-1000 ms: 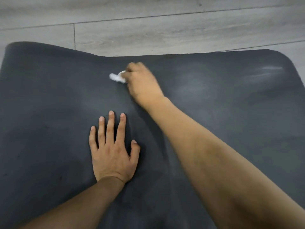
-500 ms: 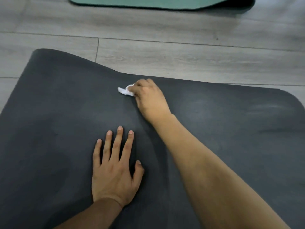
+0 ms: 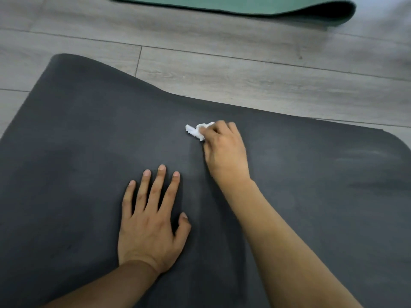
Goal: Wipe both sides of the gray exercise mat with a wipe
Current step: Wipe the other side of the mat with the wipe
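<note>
The dark gray exercise mat (image 3: 66, 152) lies flat on the floor and fills most of the view. My right hand (image 3: 224, 152) grips a small crumpled white wipe (image 3: 195, 131) and presses it on the mat a little short of the far edge. Only the left end of the wipe shows past my fingers. My left hand (image 3: 151, 221) rests flat on the mat nearer to me, fingers straight and spread, palm down. Faint wipe streaks show on the mat at the right.
Pale gray wood-look floor planks (image 3: 222, 70) lie beyond the mat's far edge. A green mat (image 3: 233, 6) with a dark underside lies at the top of the view. The gray mat's far left part bulges up slightly.
The view has tilted up, so more floor and the green mat have come into sight. My right hand has drawn the wipe back from the far edge toward me. My left hand stays flat.
</note>
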`<act>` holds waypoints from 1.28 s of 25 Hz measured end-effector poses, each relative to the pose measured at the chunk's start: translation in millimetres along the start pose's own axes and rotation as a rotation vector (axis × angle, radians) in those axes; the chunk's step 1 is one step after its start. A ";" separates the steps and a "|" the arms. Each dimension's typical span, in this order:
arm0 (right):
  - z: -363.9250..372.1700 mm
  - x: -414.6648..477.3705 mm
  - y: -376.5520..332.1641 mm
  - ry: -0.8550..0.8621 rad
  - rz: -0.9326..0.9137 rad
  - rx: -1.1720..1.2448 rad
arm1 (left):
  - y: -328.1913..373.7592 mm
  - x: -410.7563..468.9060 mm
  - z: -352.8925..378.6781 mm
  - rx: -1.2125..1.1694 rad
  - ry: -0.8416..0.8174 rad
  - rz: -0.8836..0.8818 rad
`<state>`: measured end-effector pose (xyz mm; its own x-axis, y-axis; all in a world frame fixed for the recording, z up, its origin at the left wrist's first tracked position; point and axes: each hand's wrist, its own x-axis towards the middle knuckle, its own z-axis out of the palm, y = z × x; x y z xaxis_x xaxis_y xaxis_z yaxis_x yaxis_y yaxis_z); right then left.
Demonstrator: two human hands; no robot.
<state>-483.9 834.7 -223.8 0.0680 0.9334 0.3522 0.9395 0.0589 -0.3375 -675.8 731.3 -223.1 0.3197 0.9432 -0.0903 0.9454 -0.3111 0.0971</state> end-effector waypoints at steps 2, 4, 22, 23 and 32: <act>-12.3 -37.6 -20.1 -0.108 -0.208 0.039 | 0.0 -0.9 -0.1 0.007 0.001 0.005; -25.5 -49.9 -4.8 -0.181 -0.375 -0.024 | -0.5 -0.6 -1.1 0.012 0.000 0.009; 10.2 43.1 17.1 0.122 0.287 -0.043 | 0.0 1.2 0.3 0.039 0.037 0.024; 16.7 37.9 -9.3 0.036 0.120 -0.002 | 0.1 1.1 0.3 0.036 0.032 0.025; -12.1 29.9 74.1 0.118 0.380 -0.160 | -0.1 -0.8 4.3 0.014 0.039 0.023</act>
<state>-408.2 862.8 -227.7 0.4485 0.8309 0.3293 0.8798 -0.3457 -0.3262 -675.8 730.1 -227.4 0.3391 0.9395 -0.0493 0.9386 -0.3344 0.0849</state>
